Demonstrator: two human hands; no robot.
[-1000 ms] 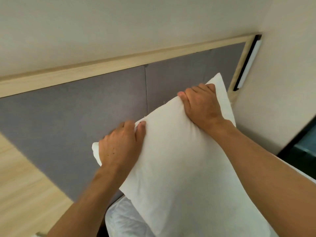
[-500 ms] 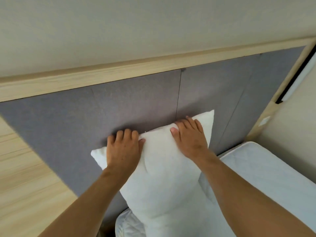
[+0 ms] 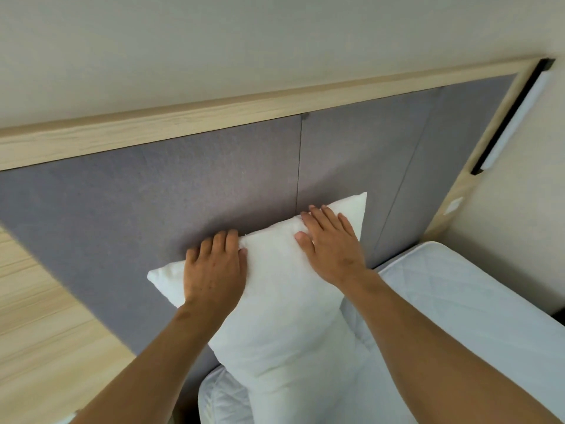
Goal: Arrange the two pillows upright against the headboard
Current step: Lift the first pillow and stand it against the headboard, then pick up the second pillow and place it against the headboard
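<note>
One white pillow (image 3: 275, 307) stands upright on the mattress (image 3: 464, 301), with its back against the grey padded headboard (image 3: 137, 209). My left hand (image 3: 214, 270) holds the pillow's top edge near the left corner, fingers curled over it and thumb on the front. My right hand (image 3: 330, 243) lies flat on the upper right of the pillow with its fingers stretched out. I cannot make out a second pillow in this view.
A light wooden rail (image 3: 214, 117) frames the top of the headboard. A wooden panel (image 3: 46, 332) stands at the left. On the right side wall are a black-and-white light fixture (image 3: 513, 117) and a small white switch plate (image 3: 454, 206).
The pillow has come down from the air and now stands against the headboard. My right hand has loosened from a grip to a flat palm.
</note>
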